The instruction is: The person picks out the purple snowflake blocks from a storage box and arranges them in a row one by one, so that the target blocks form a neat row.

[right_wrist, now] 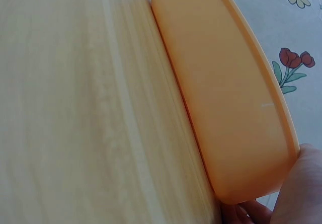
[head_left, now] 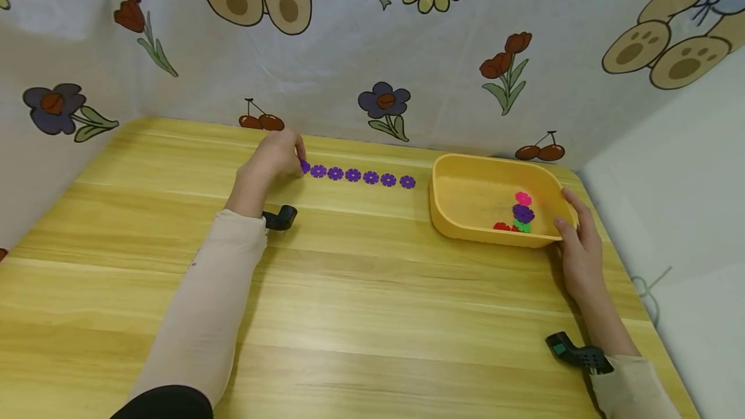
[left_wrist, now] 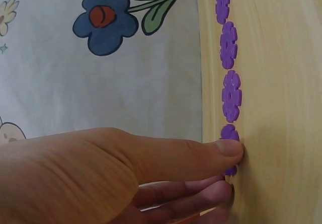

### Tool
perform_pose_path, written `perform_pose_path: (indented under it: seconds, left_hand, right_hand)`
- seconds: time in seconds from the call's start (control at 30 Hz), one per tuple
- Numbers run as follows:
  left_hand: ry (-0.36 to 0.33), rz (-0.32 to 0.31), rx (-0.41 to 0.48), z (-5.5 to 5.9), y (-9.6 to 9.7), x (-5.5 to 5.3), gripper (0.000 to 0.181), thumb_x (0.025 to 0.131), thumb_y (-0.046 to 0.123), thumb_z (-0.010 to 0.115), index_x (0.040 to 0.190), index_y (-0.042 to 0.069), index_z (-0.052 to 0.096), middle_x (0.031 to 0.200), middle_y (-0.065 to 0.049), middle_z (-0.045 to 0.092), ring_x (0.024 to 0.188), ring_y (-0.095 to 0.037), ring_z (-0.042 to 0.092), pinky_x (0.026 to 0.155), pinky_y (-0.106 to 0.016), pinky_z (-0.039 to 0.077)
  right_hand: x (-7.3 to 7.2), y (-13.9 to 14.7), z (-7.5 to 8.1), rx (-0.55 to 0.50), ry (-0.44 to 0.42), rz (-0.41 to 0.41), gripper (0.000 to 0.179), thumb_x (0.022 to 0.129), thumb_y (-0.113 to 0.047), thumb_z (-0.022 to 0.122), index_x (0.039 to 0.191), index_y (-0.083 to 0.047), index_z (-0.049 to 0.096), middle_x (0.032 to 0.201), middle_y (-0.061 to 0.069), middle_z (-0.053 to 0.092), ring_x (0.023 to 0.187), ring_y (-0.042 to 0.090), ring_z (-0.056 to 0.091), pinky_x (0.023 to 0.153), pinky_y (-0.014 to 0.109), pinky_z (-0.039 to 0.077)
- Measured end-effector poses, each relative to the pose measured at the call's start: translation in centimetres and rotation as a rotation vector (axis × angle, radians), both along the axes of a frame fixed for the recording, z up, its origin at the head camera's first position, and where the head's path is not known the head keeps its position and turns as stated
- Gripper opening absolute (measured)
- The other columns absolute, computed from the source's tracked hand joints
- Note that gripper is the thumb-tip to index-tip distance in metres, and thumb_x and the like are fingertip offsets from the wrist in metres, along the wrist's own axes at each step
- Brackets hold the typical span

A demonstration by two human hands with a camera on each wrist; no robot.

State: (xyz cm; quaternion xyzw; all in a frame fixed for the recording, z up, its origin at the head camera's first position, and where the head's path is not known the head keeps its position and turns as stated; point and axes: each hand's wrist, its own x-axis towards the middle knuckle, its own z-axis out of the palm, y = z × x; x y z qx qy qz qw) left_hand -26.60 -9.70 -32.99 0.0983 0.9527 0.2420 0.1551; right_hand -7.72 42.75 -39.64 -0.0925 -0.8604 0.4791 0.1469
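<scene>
A row of several purple flower-shaped plastic pieces (head_left: 352, 175) lies flat along the far part of the table. My left hand (head_left: 273, 154) is at the row's left end, where thumb and fingers pinch the last purple flower piece (left_wrist: 230, 132); the left wrist view has the thumb across it, covering its middle. On the right, my right hand (head_left: 582, 257) grips the near right corner of a yellow plastic bin (head_left: 465, 233), thumb over the rim and fingers along the outside. Inside the bin are pink (head_left: 523, 198), purple (head_left: 523, 213), green and red flower pieces.
The wooden table (head_left: 372, 315) meets a patterned cloth (head_left: 326, 83) hanging along its far side. A white wall (head_left: 687, 212) stands beyond the right edge, with a thin cord (head_left: 650, 290) near it. Black wrist cameras (head_left: 282, 218) sit on both forearms.
</scene>
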Motion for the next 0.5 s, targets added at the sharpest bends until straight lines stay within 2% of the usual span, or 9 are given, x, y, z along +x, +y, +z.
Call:
perform_pose_path:
  seconds: [0.3,0.4,0.5]
  left_hand:
    - [-0.034,0.002,-0.004,0.02,-0.15,0.03,0.025,0.09,0.002,0.078,0.113,0.002,0.069,0.127,-0.02,0.059,0.107,-0.036,0.05,0.094,-0.051,0.047]
    - [-0.012,0.004,-0.006,-0.03,-0.05,0.02,0.021,0.092,0.007,0.077,0.111,0.002,0.069,0.123,-0.02,0.059,0.105,-0.036,0.05,0.092,-0.05,0.047]
    - [0.052,0.032,0.01,-0.09,0.25,0.03,0.022,0.096,0.013,0.074,0.112,0.0,0.067,0.119,-0.02,0.061,0.101,-0.034,0.052,0.09,-0.048,0.047]
  right_hand:
    - [0.05,-0.1,0.02,-0.022,-0.003,0.009,0.052,0.114,-0.023,0.04,0.165,-0.028,0.034,0.173,-0.002,0.025,0.148,0.012,0.036,0.095,0.004,0.044]
    - [0.04,-0.14,0.04,-0.024,-0.004,0.008,0.052,0.114,-0.023,0.04,0.165,-0.028,0.034,0.174,-0.002,0.024,0.149,0.013,0.034,0.095,0.004,0.044]
    - [0.03,-0.15,0.07,-0.016,-0.006,0.004,0.052,0.114,-0.023,0.04,0.165,-0.028,0.034,0.174,-0.001,0.024,0.15,0.013,0.033,0.096,0.004,0.043]
